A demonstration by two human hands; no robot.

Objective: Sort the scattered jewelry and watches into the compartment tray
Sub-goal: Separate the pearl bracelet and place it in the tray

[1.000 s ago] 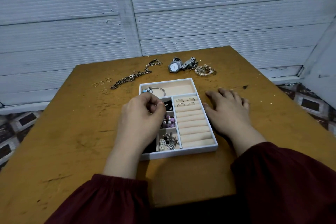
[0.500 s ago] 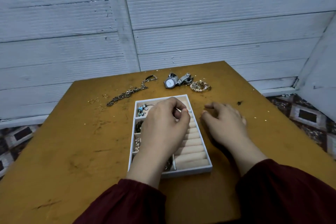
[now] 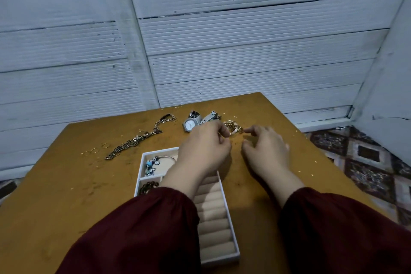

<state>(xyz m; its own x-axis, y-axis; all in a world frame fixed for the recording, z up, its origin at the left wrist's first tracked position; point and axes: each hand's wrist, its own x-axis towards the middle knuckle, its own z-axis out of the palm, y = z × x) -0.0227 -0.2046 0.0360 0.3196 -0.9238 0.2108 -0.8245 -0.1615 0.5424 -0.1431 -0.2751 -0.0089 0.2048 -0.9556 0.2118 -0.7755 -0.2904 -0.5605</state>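
Bracelet (image 3: 234, 127) lies between left hand (image 3: 204, 149) and right hand (image 3: 265, 150), beyond the tray (image 3: 142, 163).

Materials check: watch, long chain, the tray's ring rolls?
Watch: likely steel-like metal, shiny silver case and link band. Long chain: metal links, dull bronze-dark finish, plating unclear. Ring rolls: soft beige fabric, probably velvet, matte with no glare. Tray: smooth white rim, material unclear.
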